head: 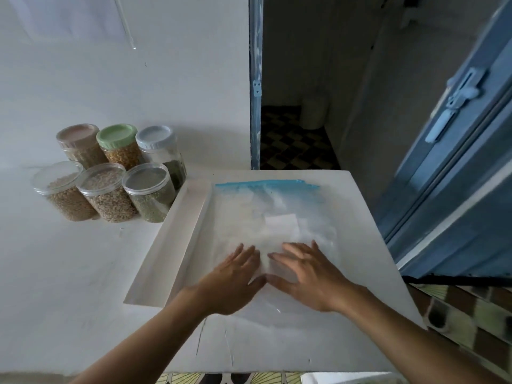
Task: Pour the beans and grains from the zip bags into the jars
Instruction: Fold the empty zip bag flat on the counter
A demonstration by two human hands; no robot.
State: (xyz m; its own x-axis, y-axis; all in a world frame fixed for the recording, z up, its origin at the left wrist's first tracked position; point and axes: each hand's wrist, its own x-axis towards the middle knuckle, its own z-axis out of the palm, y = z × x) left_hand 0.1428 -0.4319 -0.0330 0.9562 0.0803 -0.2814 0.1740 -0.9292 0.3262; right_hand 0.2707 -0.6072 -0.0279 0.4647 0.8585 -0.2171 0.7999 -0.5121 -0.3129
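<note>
An empty clear zip bag (277,214) with a blue seal strip lies flat on a white board, with its seal at the far end. My left hand (235,275) and my right hand (307,273) press flat on the bag's near half, fingers straight and spread. Several jars stand in a cluster at the left. In the back row stand a pink-lidded jar (79,144), a green-lidded jar (119,142) and a white-lidded jar (160,151). In front stand three clear-lidded jars of grains and beans (104,192).
The white board (360,245) lies on the white counter (69,273), its right part reaching past the counter's edge over a patterned floor. A blue door (454,162) stands open at the right beside a dark doorway. A white wall backs the jars.
</note>
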